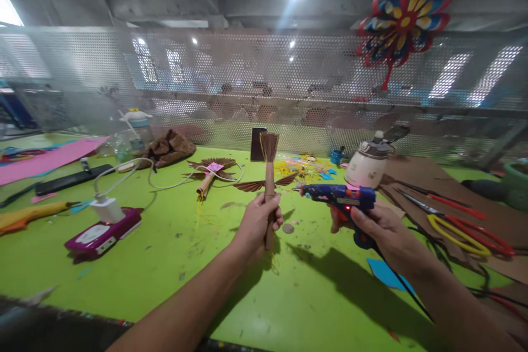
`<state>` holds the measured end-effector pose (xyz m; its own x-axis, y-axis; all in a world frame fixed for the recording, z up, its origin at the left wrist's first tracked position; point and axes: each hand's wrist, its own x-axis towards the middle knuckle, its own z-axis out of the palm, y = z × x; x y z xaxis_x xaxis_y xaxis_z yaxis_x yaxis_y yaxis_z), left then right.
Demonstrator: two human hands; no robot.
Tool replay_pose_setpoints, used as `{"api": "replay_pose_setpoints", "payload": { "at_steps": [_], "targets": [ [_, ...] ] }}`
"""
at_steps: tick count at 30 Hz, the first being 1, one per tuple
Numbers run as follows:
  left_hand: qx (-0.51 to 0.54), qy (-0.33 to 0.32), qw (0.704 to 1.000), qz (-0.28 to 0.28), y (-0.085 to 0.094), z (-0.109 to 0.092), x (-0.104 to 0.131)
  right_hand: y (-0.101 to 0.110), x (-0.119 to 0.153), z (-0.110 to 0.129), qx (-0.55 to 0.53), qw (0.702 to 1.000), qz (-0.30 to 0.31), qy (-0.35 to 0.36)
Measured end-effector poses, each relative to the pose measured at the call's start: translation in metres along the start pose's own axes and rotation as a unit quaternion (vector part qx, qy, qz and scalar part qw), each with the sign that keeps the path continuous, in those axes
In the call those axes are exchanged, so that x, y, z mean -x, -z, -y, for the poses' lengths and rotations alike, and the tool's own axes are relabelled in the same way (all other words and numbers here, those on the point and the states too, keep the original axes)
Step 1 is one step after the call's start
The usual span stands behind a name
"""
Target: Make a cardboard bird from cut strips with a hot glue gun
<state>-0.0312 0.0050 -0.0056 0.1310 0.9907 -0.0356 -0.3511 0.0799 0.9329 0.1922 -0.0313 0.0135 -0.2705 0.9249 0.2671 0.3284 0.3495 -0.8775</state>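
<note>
Brown tube [269, 179], clasped, rises above left hand [256, 219]; right hand [385, 231] grips glue gun [340, 194].

Green tabletop [157, 280] — purple power strip [104, 235], pink sheet [53, 159], cardboard [431, 176].

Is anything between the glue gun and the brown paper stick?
Only a brown pleated wing shows between the glue gun in the right hand and the brown paper stick in the left hand. Nothing else visible is in the way.
</note>
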Motion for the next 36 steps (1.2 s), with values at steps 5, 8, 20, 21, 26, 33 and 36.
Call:
{"api": "replay_pose_setpoints", "payload": {
  "at_steps": [5,8,20,21,26,33,36],
  "targets": [
    [-0.032,0.022,0.997,0.065,-0.005,0.004,0.005,0.001,0.000,0.002,-0.008,1.000,0.011,0.006],
    [-0.031,0.016,0.996,0.076,-0.006,0.008,0.006,0.002,0.001,0.000,-0.006,1.000,0.017,0.009],
    [-0.041,0.014,0.995,0.092,-0.011,0.009,0.011,-0.001,0.001,0.006,0.030,0.999,0.018,0.017],
    [-0.041,0.015,0.995,0.092,-0.011,0.009,0.012,-0.002,0.002,0.006,0.035,0.999,0.020,0.016],
    [-0.044,0.024,0.995,0.092,-0.011,0.008,0.013,-0.004,0.002,0.003,0.035,0.999,0.026,0.024],
    [-0.049,0.034,0.994,0.092,-0.011,0.009,0.014,-0.004,0.001,0.004,0.029,0.999,0.019,0.026],
    [-0.047,0.039,0.994,0.092,-0.012,0.007,0.016,-0.005,0.001,0.007,0.036,0.999,0.014,0.023]
  ]
}}
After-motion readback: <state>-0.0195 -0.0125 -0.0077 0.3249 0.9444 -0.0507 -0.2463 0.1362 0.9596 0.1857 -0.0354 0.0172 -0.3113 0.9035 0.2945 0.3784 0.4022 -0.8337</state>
